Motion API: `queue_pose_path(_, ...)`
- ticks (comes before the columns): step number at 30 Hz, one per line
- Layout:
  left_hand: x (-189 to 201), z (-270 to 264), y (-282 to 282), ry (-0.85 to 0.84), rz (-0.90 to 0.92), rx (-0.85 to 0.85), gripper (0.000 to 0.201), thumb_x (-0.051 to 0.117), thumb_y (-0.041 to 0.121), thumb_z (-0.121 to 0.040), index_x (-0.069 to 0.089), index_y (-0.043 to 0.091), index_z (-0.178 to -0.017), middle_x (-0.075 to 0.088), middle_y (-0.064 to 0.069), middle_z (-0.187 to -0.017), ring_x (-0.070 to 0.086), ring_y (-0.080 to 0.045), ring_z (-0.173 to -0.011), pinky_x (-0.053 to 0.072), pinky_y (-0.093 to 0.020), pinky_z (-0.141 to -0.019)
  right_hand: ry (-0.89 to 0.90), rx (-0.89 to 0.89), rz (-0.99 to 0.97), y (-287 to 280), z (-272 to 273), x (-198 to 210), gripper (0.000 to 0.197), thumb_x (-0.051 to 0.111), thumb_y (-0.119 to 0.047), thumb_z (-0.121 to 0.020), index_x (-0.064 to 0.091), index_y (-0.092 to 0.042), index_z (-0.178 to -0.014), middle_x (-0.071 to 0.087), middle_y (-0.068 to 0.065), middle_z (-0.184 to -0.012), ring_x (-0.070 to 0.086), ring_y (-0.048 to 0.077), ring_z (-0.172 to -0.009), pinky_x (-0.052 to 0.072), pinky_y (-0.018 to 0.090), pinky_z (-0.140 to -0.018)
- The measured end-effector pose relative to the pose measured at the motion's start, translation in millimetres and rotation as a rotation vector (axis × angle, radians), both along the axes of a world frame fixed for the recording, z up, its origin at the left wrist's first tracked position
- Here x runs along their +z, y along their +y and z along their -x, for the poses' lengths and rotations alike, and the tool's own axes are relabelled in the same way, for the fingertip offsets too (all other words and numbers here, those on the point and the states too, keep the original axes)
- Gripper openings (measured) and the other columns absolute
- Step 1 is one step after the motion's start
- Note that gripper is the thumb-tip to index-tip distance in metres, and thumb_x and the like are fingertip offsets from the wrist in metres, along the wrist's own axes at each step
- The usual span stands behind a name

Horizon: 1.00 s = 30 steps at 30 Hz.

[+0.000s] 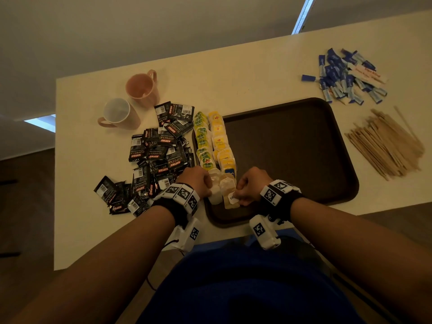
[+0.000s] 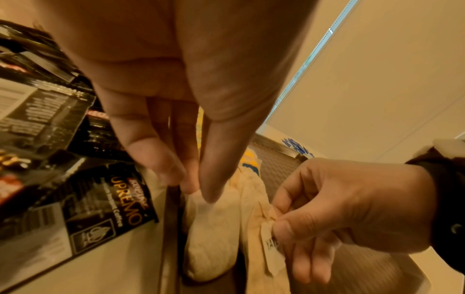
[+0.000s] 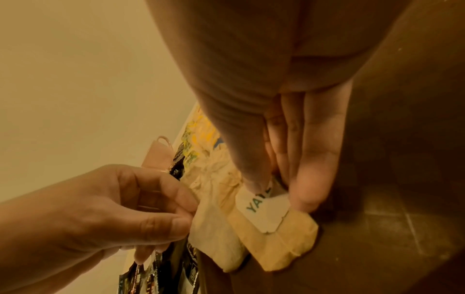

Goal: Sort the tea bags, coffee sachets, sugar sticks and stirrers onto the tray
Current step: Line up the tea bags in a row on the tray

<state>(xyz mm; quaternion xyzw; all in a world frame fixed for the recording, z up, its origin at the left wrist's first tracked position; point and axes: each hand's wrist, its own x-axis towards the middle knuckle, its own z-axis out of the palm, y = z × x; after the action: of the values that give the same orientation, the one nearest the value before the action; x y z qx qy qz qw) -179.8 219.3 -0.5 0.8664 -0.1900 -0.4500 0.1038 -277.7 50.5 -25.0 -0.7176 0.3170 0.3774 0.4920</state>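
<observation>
At the near left corner of the dark brown plastic tray [image 1: 304, 146], the left hand [image 1: 198, 181] pinches a pale unwrapped paper tea bag [image 1: 214, 194] while the right hand [image 1: 251, 185] pinches the white paper tag [image 1: 233, 198] on the tan tea bag [image 1: 230, 189] beside it.
</observation>
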Motion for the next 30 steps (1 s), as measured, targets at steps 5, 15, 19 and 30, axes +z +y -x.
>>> queue_pose_path(5, -0.2, -3.9, 0.1, -0.057, -0.005, 0.016, 0.021, 0.080, 0.019, -0.081, 0.062, 0.027, -0.072, 0.065, 0.002, -0.096, 0.064, -0.019, -0.099, 0.055, -0.037, -0.092, 0.040, 0.049, 0.005, -2.7, 1.7, 0.4, 0.019, 0.077, -0.014, -0.082, 0.072, 0.001, -0.091, 0.075, 0.013, -0.076, 0.074, 0.024, -0.077, 0.062, 0.036, -0.074)
queue_pose_path(15, 2.7, -1.6, -7.1, -0.068, 0.015, -0.014, 0.008, 0.077, 0.024, -0.084, 0.069, 0.022, -0.081, 0.069, 0.000, -0.098, 0.064, -0.017, -0.096, 0.055, -0.034, -0.088, 0.014, 0.158, 0.042, 0.4, 3.0, -2.2, 0.015, 0.076, -0.014, -0.082, 0.072, -0.001, -0.089, 0.074, 0.010, -0.074, 0.071, 0.018, -0.067, 0.061, 0.031, -0.067)
queue_pose_path(19, 4.0, -2.8, -7.3, -0.055, 0.029, -0.014, 0.008, 0.077, 0.023, -0.084, 0.069, 0.023, -0.082, 0.070, 0.000, -0.097, 0.064, -0.016, -0.096, 0.056, -0.035, -0.089, -0.027, 0.194, 0.049, -6.6, 5.1, 0.4, 0.013, 0.076, -0.014, -0.082, 0.072, -0.003, -0.088, 0.074, 0.009, -0.075, 0.070, 0.015, -0.065, 0.061, 0.029, -0.067)
queue_pose_path(30, 8.2, 3.0, -2.1, 0.031, 0.096, -0.074, 0.010, 0.080, 0.026, -0.081, 0.071, 0.025, -0.087, 0.064, 0.010, -0.087, 0.064, -0.012, -0.092, 0.056, -0.033, -0.087, -0.156, 0.326, 0.007, -3.2, 9.3, 5.1, 0.013, 0.077, -0.015, -0.082, 0.072, -0.008, -0.091, 0.071, 0.004, -0.071, 0.069, 0.015, -0.063, 0.058, 0.024, -0.063)
